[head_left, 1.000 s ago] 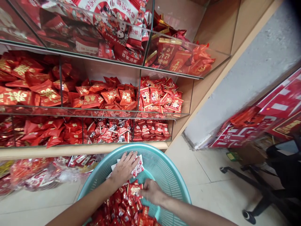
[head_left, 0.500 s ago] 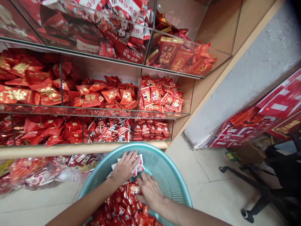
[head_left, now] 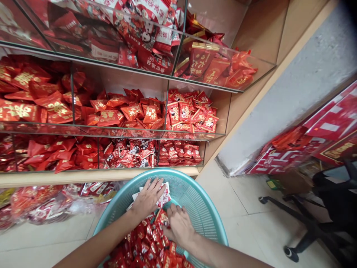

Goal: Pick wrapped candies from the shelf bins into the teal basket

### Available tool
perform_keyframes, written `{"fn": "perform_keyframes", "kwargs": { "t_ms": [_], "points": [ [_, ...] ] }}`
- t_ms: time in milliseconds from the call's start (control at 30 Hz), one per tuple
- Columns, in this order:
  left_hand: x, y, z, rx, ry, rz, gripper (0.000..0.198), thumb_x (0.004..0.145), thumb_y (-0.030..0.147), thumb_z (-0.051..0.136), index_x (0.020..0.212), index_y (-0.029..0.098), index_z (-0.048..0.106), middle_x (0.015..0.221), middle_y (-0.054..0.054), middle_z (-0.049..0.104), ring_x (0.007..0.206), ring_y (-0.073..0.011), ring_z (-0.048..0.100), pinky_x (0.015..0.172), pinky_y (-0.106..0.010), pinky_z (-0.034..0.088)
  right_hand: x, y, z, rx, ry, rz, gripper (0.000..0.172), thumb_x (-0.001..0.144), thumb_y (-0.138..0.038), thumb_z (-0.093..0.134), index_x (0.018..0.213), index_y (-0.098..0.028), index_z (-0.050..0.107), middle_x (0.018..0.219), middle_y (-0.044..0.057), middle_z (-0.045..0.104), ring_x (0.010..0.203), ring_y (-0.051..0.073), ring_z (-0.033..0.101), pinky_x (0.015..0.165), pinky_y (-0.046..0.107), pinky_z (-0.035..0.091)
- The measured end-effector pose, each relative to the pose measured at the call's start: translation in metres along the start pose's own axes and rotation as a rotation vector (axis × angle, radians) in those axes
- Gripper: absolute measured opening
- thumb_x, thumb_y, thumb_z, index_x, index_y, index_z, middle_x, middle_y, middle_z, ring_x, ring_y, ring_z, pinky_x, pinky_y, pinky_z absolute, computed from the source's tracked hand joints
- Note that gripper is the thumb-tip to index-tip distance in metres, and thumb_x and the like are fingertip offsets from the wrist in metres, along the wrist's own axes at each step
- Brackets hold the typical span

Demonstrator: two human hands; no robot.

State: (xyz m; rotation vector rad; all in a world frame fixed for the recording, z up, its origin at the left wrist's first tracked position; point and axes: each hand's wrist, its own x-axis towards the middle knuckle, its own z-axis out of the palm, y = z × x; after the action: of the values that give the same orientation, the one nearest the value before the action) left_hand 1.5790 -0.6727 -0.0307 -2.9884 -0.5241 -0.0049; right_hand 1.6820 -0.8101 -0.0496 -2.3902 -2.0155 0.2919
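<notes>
A round teal plastic basket [head_left: 205, 201] holds many small red wrapped sweets [head_left: 147, 242], with several white packets [head_left: 166, 195] near its far side. My left hand [head_left: 149, 197] lies over the white packets, palm down with the fingers stretched out. To its right, my right hand [head_left: 180, 227] is curled at the edge of the red sweets. A red sweet packet [head_left: 162, 219] with gold print sits between its thumb and fingertips. The undersides of the fingers on both hands are hidden.
Behind the basket stands a wooden shelf unit [head_left: 217, 150] with clear-fronted bins of red packets [head_left: 134, 111]. Plastic bags of packets [head_left: 52, 204] lie on the floor beneath it. At right are a grey wall [head_left: 301, 74] and a black wheeled chair [head_left: 306, 223].
My right hand's fingers have curled in more, and the red packet beside them is lifted and tilted. My left hand stays where it was.
</notes>
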Motion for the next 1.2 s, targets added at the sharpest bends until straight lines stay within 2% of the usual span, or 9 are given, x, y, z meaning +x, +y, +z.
{"fn": "perform_keyframes", "kwargs": {
  "t_ms": [67, 233, 467, 633, 733, 933, 1033, 1100, 1200],
  "points": [
    [-0.001, 0.000, 0.001, 0.005, 0.003, 0.005, 0.075, 0.078, 0.046, 0.056, 0.142, 0.019, 0.030, 0.150, -0.012, 0.025, 0.137, -0.0304, 0.026, 0.111, -0.051, 0.023, 0.003, -0.003, 0.000, 0.011, -0.001, 0.027, 0.031, 0.076, -0.031, 0.058, 0.100, -0.011, 0.059, 0.102, 0.016, 0.061, 0.096, 0.031, 0.058, 0.087, 0.046, 0.043],
    [-0.002, 0.000, 0.004, 0.010, 0.029, -0.001, 0.059, 0.086, 0.037, 0.044, 0.141, 0.019, 0.033, 0.148, -0.012, 0.028, 0.135, -0.0300, 0.030, 0.110, -0.051, 0.025, 0.014, -0.011, 0.000, 0.053, 0.004, 0.048, 0.032, 0.077, -0.031, 0.056, 0.101, -0.011, 0.060, 0.099, 0.015, 0.063, 0.095, 0.030, 0.059, 0.089, 0.044, 0.042],
    [-0.001, 0.000, 0.001, 0.003, 0.032, -0.002, 0.053, 0.088, 0.033, 0.037, 0.140, 0.019, 0.035, 0.148, -0.011, 0.030, 0.135, -0.0291, 0.031, 0.110, -0.050, 0.026, 0.018, -0.021, 0.000, 0.158, -0.063, 0.104, 0.036, 0.083, -0.032, 0.046, 0.107, -0.010, 0.060, 0.101, 0.015, 0.066, 0.093, 0.029, 0.063, 0.086, 0.041, 0.044],
    [-0.001, 0.000, -0.007, -0.021, -0.003, -0.021, 0.055, 0.088, 0.035, 0.039, 0.141, 0.020, 0.033, 0.149, -0.011, 0.027, 0.136, -0.0284, 0.028, 0.111, -0.049, 0.024, 0.015, -0.018, -0.006, 0.216, -0.075, 0.123, 0.036, 0.086, -0.034, 0.042, 0.110, -0.011, 0.058, 0.101, 0.016, 0.066, 0.095, 0.029, 0.063, 0.082, 0.039, 0.045],
    [-0.002, 0.001, -0.012, -0.038, -0.031, -0.039, 0.064, 0.084, 0.040, 0.048, 0.142, 0.021, 0.030, 0.150, -0.011, 0.024, 0.137, -0.0287, 0.026, 0.112, -0.049, 0.022, 0.010, -0.007, -0.011, 0.244, -0.092, 0.165, 0.036, 0.088, -0.037, 0.039, 0.108, -0.013, 0.057, 0.098, 0.016, 0.067, 0.093, 0.029, 0.064, 0.080, 0.038, 0.045],
    [-0.006, 0.001, -0.019, -0.082, -0.039, -0.034, 0.072, 0.078, 0.040, 0.059, 0.141, 0.022, 0.032, 0.150, -0.013, 0.024, 0.137, -0.0287, 0.025, 0.112, -0.048, 0.023, -0.001, 0.007, -0.008, 0.319, -0.191, 0.214, 0.040, 0.089, -0.043, 0.033, 0.101, -0.016, 0.060, 0.093, 0.014, 0.068, 0.087, 0.026, 0.065, 0.071, 0.034, 0.046],
    [-0.008, -0.010, -0.030, -0.093, 0.054, -0.041, 0.054, 0.080, 0.038, 0.057, 0.131, 0.023, 0.048, 0.145, -0.012, 0.035, 0.134, -0.0291, 0.031, 0.109, -0.049, 0.027, -0.003, 0.006, -0.012, 0.334, -0.194, 0.195, 0.044, 0.087, -0.048, 0.035, 0.108, -0.016, 0.058, 0.094, 0.014, 0.068, 0.089, 0.027, 0.064, 0.073, 0.035, 0.046],
    [-0.009, -0.024, -0.038, -0.089, 0.192, -0.096, 0.040, 0.085, 0.035, 0.049, 0.122, 0.021, 0.055, 0.138, -0.010, 0.045, 0.128, -0.0274, 0.039, 0.106, -0.047, 0.032, -0.005, 0.008, -0.020, 0.350, -0.165, 0.203, 0.047, 0.086, -0.050, 0.038, 0.114, -0.016, 0.056, 0.095, 0.013, 0.067, 0.090, 0.028, 0.063, 0.075, 0.035, 0.045],
    [-0.013, -0.047, -0.042, -0.106, 0.393, -0.227, 0.035, 0.090, 0.032, 0.038, 0.117, 0.018, 0.056, 0.121, -0.009, 0.054, 0.111, -0.0223, 0.049, 0.095, -0.041, 0.042, -0.012, 0.019, -0.035, 0.405, -0.070, 0.209, 0.046, 0.085, -0.047, 0.042, 0.119, -0.018, 0.053, 0.090, 0.010, 0.067, 0.089, 0.026, 0.063, 0.077, 0.034, 0.044]
  ]
}}
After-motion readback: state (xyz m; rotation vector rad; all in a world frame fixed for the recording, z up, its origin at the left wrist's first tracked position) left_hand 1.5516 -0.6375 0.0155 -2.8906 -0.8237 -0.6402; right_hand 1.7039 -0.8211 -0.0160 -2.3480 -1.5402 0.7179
